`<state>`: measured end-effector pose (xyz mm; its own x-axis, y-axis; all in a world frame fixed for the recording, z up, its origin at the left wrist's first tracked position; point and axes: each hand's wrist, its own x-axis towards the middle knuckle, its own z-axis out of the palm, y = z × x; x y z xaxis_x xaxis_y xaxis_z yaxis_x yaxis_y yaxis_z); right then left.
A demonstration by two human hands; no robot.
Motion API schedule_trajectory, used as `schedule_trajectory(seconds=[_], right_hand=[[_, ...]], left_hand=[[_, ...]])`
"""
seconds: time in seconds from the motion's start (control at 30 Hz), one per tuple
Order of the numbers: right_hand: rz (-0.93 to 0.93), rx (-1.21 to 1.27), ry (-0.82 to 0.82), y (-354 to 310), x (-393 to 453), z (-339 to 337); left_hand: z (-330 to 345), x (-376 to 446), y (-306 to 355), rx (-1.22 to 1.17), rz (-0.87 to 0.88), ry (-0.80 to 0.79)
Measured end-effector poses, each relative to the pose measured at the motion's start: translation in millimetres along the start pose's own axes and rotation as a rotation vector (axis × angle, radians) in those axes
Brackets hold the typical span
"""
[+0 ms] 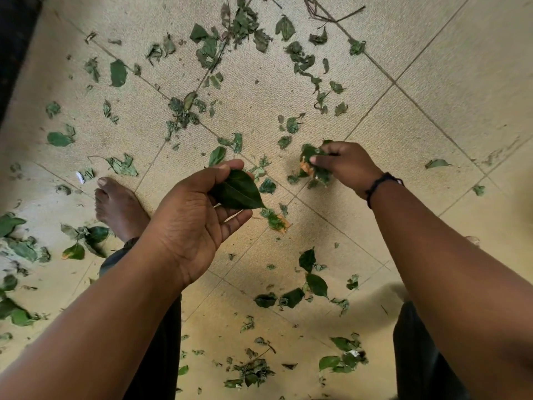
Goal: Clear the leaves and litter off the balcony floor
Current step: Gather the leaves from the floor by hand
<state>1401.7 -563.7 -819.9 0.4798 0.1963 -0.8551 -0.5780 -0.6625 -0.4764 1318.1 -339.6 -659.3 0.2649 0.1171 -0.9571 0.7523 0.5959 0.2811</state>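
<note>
My right hand [344,166] pinches a leaf clump [313,166]; left hand [199,217] cups one dark leaf [238,193]; I'd gather beside it, handfuls.

tiled floor [432,67], scattered leaves [118,73], twigs [331,15]

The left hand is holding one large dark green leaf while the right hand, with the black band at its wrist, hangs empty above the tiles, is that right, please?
Not quite: the right hand is not empty; its fingers pinch a bunch of leaves. The head view shows it. The left hand does hold one large dark green leaf, and the black band is at the right wrist.
</note>
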Motion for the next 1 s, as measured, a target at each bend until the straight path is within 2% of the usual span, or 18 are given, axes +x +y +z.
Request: schedule_trajectory(seconds=[0.13,0.27,0.33,0.4,0.5,0.57,0.73,0.8,0.87,0.93,1.0], right_hand=[[0.098,0.233,-0.044,-2,-32,-9],[-0.025,0.484,-0.273,-48,-92,0],[-0.1,0.467,-0.325,-72,-122,11],[-0.168,0.263,-0.265,-88,-144,26],[-0.35,-0.127,-0.035,-101,-168,43],[-0.423,-0.101,0.062,-108,-179,44],[-0.461,0.269,0.203,-113,-178,23],[-0.407,0.424,0.308,-103,-160,11],[-0.308,0.421,0.412,-80,-125,-2],[-0.21,0.182,0.461,-46,-79,-13],[-0.13,-0.114,0.435,-11,-38,-20]], left_hand=[[5,-1,-4,0.014,0.009,-0.024],[10,-5,-6,0.019,0.03,-0.069],[10,-5,-8,-0.014,0.023,-0.09],[10,-5,-12,-0.079,-0.006,-0.136],[12,-6,-13,-0.233,-0.089,-0.236],[13,-7,-11,-0.306,-0.137,-0.288],[10,-7,-14,-0.327,-0.209,-0.324],[12,-9,-15,-0.355,-0.24,-0.336],[13,-11,-13,-0.387,-0.265,-0.329],[10,-10,-12,-0.383,-0.275,-0.341],[9,-9,-10,-0.376,-0.277,-0.378]])
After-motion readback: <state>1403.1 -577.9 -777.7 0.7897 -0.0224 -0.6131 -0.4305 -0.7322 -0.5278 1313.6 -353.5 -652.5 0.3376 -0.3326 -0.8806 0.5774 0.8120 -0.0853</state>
